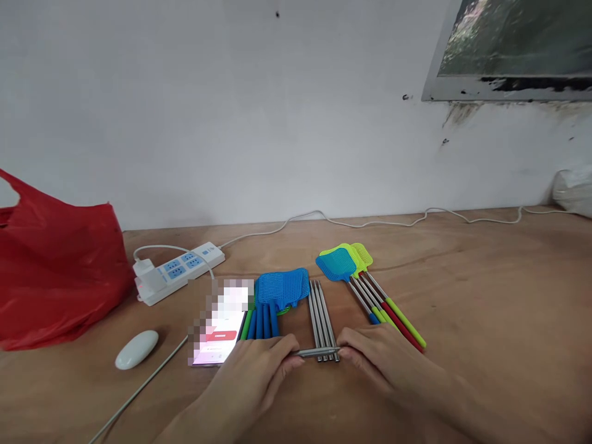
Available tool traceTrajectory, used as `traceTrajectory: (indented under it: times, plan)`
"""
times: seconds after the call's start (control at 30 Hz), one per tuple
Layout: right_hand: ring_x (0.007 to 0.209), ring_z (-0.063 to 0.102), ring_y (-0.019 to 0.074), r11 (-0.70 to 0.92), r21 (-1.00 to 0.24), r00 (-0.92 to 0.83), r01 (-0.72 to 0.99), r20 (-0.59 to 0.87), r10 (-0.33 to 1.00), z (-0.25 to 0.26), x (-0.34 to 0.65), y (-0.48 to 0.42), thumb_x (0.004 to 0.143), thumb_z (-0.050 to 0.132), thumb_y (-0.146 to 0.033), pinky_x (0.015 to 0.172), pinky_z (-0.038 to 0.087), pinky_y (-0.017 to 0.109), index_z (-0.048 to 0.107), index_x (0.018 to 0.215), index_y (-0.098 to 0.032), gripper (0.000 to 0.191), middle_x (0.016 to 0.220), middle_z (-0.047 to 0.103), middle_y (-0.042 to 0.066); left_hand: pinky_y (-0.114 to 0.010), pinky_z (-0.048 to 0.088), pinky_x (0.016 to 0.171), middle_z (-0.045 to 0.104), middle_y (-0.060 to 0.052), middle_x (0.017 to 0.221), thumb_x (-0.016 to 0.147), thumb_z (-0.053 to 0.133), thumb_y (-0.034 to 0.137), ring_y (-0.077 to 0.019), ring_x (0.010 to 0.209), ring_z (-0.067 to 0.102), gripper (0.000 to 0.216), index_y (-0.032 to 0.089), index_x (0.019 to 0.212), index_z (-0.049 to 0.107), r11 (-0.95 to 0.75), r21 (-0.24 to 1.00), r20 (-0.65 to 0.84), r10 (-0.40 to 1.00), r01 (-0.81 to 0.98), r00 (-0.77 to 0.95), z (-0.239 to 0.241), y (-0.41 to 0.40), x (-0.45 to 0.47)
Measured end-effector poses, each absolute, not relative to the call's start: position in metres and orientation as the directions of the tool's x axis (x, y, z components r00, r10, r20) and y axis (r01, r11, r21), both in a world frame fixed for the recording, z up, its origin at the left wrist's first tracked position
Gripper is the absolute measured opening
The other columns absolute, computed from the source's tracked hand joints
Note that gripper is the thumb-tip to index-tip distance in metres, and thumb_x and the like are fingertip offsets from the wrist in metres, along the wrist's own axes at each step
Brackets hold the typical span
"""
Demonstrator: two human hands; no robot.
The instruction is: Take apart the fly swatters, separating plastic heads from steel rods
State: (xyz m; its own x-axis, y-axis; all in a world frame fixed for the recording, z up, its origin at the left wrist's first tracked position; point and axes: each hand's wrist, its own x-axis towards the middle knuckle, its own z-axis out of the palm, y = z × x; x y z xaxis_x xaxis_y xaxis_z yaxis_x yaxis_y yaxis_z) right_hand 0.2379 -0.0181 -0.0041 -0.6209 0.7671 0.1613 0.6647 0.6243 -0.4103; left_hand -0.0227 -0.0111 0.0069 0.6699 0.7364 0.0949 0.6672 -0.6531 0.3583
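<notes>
My left hand [261, 367] and my right hand [379, 354] are both closed on a metal telescopic rod [314, 353], one at each end. The rod lies crosswise above the near ends of several similar metal rods [321, 314] set side by side on the table. Beyond my left hand are blue mesh fly swatter heads [282, 288] and blue and green handles [263, 322]. Past my right hand lie several fly swatters with metal shafts [370, 293], their heads blue and yellow-green, their grips blue, yellow-green and red; my hand hides part of them.
A lit phone [226, 327], partly blurred, lies left of the blue handles. Further left are a white mouse [137, 349], a power strip [185, 271] with a plugged-in charger, and a red bag [65, 265]. A white cable [324, 216] runs along the wall.
</notes>
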Motion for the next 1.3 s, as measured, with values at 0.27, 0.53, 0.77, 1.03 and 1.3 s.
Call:
traceTrajectory:
  times: [0.27,0.53,0.77,1.03,1.3]
  plan:
    - [0.064,0.06,0.0206,0.76,-0.113,-0.718,0.64,0.265,0.644,-0.006,0.224,-0.017,0.104,0.038,-0.022,0.058,0.028,0.033,0.055,0.081,-0.021,0.028,0.073,0.068,0.005,-0.029,0.026,0.051,0.066,-0.002,0.082,0.104,0.041,0.019,-0.0227,0.064,0.064,0.019,0.022,0.087,0.047,-0.706,0.2,0.093,0.704,0.68,0.704,-0.001,-0.014,-0.017]
    - [0.051,0.049,0.0157,0.805,-0.18,-0.669,0.566,0.471,0.575,-0.005,0.235,-0.019,0.097,0.033,-0.01,0.052,0.025,0.03,0.046,0.073,-0.022,0.03,0.061,0.06,0.0,-0.029,0.023,0.053,0.058,0.002,0.072,0.106,0.033,0.024,-0.0181,0.059,0.055,0.028,0.023,0.08,0.043,-0.643,0.423,0.027,0.713,0.638,0.701,0.013,-0.013,-0.022]
    - [0.054,0.053,0.0159,0.737,-0.209,-0.659,0.642,0.341,0.671,-0.016,0.248,-0.029,0.102,0.033,-0.013,0.054,0.028,0.029,0.046,0.08,-0.023,0.027,0.068,0.061,-0.001,-0.029,0.024,0.055,0.059,0.002,0.073,0.108,0.032,0.032,-0.0196,0.064,0.057,0.03,0.023,0.081,0.044,-0.607,0.434,0.011,0.743,0.666,0.67,0.002,-0.015,-0.032]
    - [0.061,0.06,0.0172,0.712,-0.28,-0.68,0.644,0.218,0.701,-0.008,0.231,-0.038,0.103,0.04,-0.023,0.056,0.028,0.03,0.049,0.092,-0.022,0.014,0.077,0.066,-0.001,-0.029,0.028,0.056,0.071,-0.001,0.088,0.106,0.043,0.023,-0.0228,0.071,0.066,0.02,0.021,0.089,0.054,-0.618,0.337,-0.086,0.731,0.711,0.677,0.015,-0.023,-0.005]
    - [0.047,0.048,0.0136,0.772,-0.209,-0.709,0.601,0.306,0.635,-0.02,0.234,-0.027,0.103,0.036,-0.016,0.049,0.019,0.031,0.045,0.077,-0.022,0.028,0.063,0.061,-0.003,-0.028,0.026,0.055,0.066,0.0,0.081,0.104,0.041,0.02,-0.0191,0.065,0.061,0.022,0.022,0.085,0.051,-0.632,0.414,-0.053,0.701,0.655,0.711,0.006,-0.017,-0.007]
